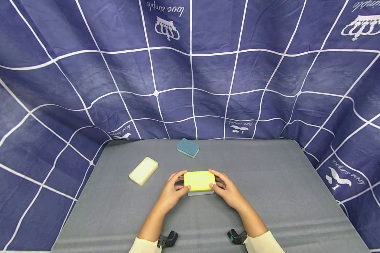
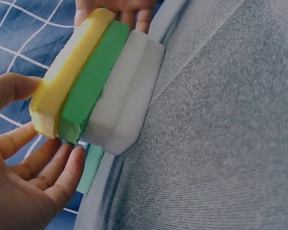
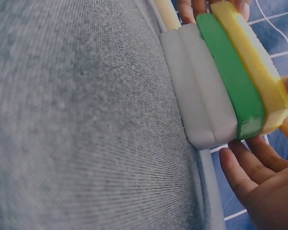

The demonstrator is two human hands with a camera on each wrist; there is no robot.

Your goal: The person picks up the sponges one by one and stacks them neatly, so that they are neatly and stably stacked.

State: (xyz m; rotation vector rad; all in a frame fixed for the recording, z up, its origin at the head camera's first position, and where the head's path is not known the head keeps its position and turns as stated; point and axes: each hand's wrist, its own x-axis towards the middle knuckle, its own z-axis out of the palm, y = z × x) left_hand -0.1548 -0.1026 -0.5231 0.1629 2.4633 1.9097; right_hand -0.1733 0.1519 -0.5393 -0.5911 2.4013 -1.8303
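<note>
A yellow sponge (image 1: 200, 180) lies on top of a stack in front of me. Under it, the wrist views show a green sponge (image 2: 93, 84), and at the bottom a white block (image 2: 129, 91) with a groove along its side; whether that is one piece or two I cannot tell. My left hand (image 1: 172, 193) grips the yellow sponge's left end with thumb and fingers. At the opposite end my right hand (image 1: 228, 192) holds the same sponge. The lower fingers of both hands sit beside the green layer.
A cream sponge (image 1: 144, 171) lies at an angle on the grey table (image 1: 272, 175), left of the stack. Farther back is a blue-green sponge (image 1: 188, 147). A blue curtain with white lines (image 1: 215, 73) surrounds the table's back and sides.
</note>
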